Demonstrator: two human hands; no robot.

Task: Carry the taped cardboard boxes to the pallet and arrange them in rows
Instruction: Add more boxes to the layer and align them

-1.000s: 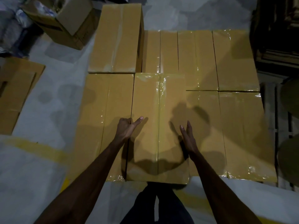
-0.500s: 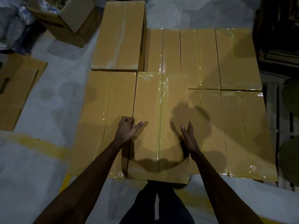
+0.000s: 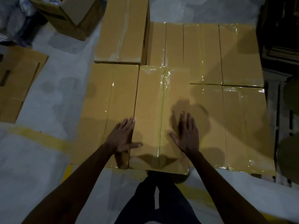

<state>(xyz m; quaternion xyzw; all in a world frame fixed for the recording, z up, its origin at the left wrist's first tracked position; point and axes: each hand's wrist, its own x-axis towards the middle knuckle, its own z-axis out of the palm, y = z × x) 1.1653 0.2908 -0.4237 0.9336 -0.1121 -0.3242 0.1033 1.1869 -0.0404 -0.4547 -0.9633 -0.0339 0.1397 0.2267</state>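
Centre taped box set among its neighbours on the pallet, flanked by left hand and right hand, both open and flat; two rows apparently near full, second layer seemingly begun at rear

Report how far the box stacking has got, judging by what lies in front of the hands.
Done: taped boxes already lie side by side in two rows, such as the far right box and the near right box.
In hand: the middle box sits higher than its neighbours; the left hand and right hand lie open on it.
Left: whether more boxes wait elsewhere is not visible; an open carton stands on the floor.
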